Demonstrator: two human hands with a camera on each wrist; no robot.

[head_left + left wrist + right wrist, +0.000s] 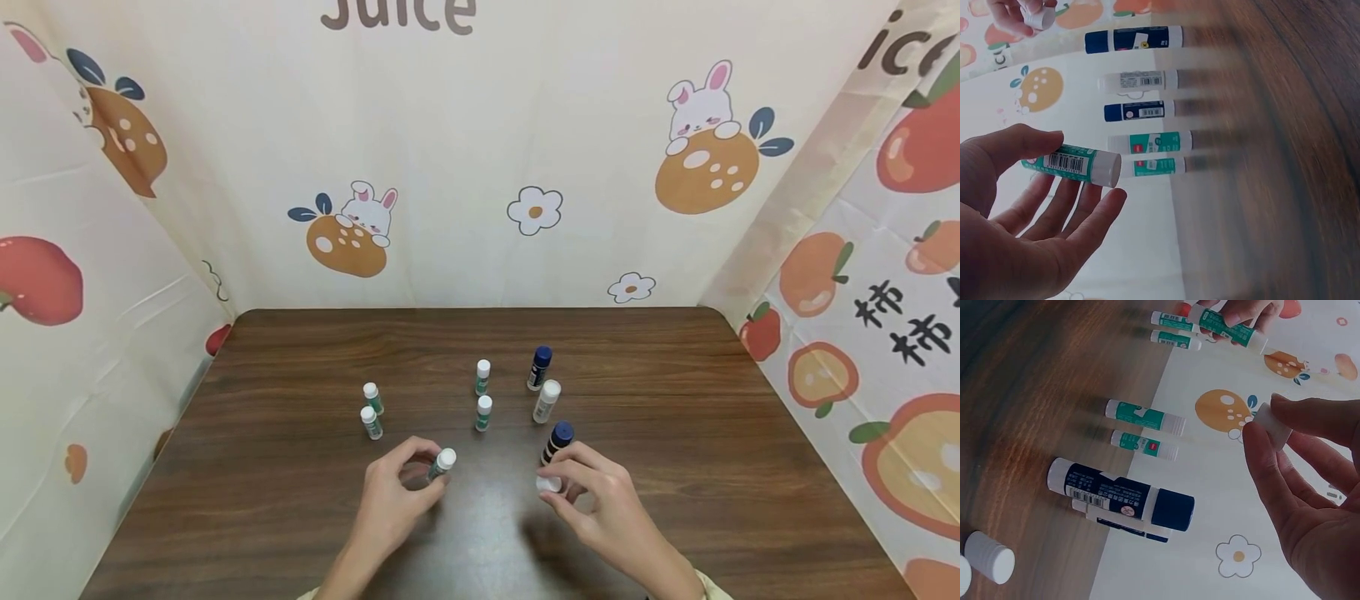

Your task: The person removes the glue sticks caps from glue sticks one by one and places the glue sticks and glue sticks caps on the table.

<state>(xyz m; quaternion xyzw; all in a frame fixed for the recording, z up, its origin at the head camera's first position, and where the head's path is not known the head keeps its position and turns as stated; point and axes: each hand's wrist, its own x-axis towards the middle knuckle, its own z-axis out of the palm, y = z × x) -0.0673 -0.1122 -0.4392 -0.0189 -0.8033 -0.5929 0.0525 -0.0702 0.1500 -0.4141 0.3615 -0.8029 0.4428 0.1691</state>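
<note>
My left hand (397,492) grips a green glue stick (1066,161) with a white cap, held tilted above the table between thumb and fingers. In my right hand (600,492) a short plain white cylinder (1272,427) is pinched between thumb and fingertips. Just behind that hand stands a large navy glue stick (558,442), partly covered by the fingers in the head view. Beyond it are a white glue stick (547,402) and a smaller navy one (539,368).
Two green glue sticks (483,413) stand mid-table, one behind the other. Two more green glue sticks (372,422) stand farther left. Short white cylinders (991,557) sit at the lower left of the right wrist view. A printed curtain (465,150) encloses the wooden table (300,350).
</note>
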